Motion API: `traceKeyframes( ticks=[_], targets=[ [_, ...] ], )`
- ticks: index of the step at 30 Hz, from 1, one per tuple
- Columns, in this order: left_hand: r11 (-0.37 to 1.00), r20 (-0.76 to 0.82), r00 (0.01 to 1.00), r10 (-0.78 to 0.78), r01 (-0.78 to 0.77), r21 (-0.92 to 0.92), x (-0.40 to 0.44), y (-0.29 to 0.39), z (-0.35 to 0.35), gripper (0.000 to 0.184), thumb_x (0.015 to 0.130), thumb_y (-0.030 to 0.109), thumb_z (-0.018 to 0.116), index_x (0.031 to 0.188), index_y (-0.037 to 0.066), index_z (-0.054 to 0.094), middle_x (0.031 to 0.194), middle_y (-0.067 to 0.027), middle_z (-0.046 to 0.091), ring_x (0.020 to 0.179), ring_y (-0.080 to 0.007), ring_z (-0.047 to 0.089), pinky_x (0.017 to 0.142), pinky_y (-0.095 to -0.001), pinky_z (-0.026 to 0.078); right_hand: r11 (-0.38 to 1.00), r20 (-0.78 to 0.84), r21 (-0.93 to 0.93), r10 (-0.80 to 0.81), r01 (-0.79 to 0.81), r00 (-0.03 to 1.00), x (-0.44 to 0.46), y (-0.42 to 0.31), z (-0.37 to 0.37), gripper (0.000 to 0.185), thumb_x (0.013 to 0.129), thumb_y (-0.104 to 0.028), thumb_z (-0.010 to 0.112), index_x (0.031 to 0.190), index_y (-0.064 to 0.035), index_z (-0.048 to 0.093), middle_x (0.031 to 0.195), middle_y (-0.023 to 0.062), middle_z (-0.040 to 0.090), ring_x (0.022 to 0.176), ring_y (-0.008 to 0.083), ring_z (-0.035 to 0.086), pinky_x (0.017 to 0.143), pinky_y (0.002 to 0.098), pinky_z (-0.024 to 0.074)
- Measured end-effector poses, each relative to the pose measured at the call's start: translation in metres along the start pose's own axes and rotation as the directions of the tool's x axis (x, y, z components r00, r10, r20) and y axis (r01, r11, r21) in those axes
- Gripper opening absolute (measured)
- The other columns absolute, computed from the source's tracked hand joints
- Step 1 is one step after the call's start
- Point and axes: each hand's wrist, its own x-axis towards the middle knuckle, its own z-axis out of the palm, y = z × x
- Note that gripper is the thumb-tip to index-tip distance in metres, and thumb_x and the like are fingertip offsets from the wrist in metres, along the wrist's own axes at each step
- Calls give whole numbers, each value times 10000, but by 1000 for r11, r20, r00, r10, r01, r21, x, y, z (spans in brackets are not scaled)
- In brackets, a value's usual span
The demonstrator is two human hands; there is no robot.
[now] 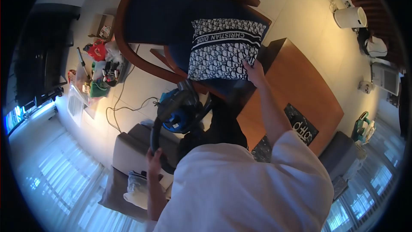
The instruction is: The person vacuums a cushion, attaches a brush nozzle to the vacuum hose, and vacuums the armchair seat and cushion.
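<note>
My right hand [256, 74] grips the near right corner of a black-and-white patterned fabric cushion [223, 56] by the far navy, wood-framed chair [152, 10]; left hand [154, 160] clasps a black flexible hose [155, 135].

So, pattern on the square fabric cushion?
Cushion: black-and-white lettering, dark band across; head view.

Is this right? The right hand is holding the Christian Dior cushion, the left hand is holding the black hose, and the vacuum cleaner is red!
Not quite: the vacuum cleaner is blue and black, not red, as the head view shows. The right hand does hold the Christian Dior cushion, and the left hand the black hose.
</note>
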Motion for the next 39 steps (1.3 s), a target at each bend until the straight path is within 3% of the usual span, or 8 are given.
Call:
traceKeyframes(
  ticks=[5, 7, 9, 14, 18, 32, 36, 39],
  targets=[
    [951, 442, 854, 274, -170, -259, -15, 70, 3, 384, 869, 334, 709, 1026, 18, 558, 778, -120, 616, 641, -241, 645, 590, -352, 554, 871, 328, 478, -52, -118, 943, -62, -173, -60, 335, 969, -188, 638, 1188, 65, 613, 1084, 114, 703, 962, 152, 656, 846, 312, 526],
    [936, 583, 752, 307, -128, -329, -9, 85, 19, 375, 886, 326, 690, 1041, 15, 548, 799, -119, 627, 661, -238, 651, 590, -351, 550, 923, 366, 365, -20, -124, 930, -86, -212, -70, 314, 968, -176, 642, 1197, 38, 625, 1086, 71, 695, 968, 115, 643, 837, 272, 528],
    [940, 659, 680, 322, -149, -306, 0, 82, 33, 352, 899, 313, 674, 1054, 25, 545, 813, -121, 636, 679, -237, 657, 594, -353, 546, 688, 432, 715, -295, -124, 852, -113, -232, -72, 287, 968, -152, 641, 1193, 26, 634, 1050, 71, 702, 923, 124, 655, 826, 267, 537],
    [909, 696, 616, 369, -81, -410, 31, 5, -2, 312, 903, 288, 657, 1066, 46, 548, 815, -117, 643, 675, -237, 660, 598, -351, 541, 695, 174, 719, -146, -24, 974, -203, -326, -87, 333, 974, -136, 624, 1258, 36, 589, 1127, 119, 697, 933, 164, 693, 832, 301, 572],
    [889, 670, 642, 373, -41, -456, 45, -54, -63, 271, 891, 263, 643, 1045, 55, 561, 795, -109, 641, 662, -236, 662, 583, -354, 539, 580, 100, 808, -314, 107, 944, -271, -364, -49, 344, 987, -144, 592, 1272, 44, 562, 1139, 137, 692, 953, 206, 704, 820, 328, 589],
    [808, 203, 965, 168, -17, -589, -43, -220, -246, 270, 886, 271, 628, 1025, 51, 557, 747, -106, 604, 577, -241, 627, 524, -356, 519, 538, 339, 839, -394, -85, 854, -325, -370, 8, 433, 1024, -243, 516, 1371, 16, 486, 1278, 142, 633, 1177, 268, 621, 1000, 403, 516],
    [866, 188, 981, 51, 51, -498, -47, -233, -277, 284, 873, 305, 642, 1000, 63, 562, 735, -84, 597, 564, -224, 612, 520, -356, 513, 851, 355, 465, 75, -245, 932, -283, -199, 7, 327, 995, -139, 568, 1286, 9, 559, 1144, 110, 675, 1015, 217, 670, 901, 357, 536],
    [946, 136, 986, -95, 132, -297, -41, -249, -290, 233, 893, 270, 637, 974, 64, 566, 731, -79, 593, 555, -208, 602, 491, -340, 491, 983, 351, 86, 122, -161, 929, -299, -107, 29, 289, 992, -131, 576, 1237, 20, 603, 1078, 89, 690, 956, 179, 656, 846, 336, 528]
  ],
)
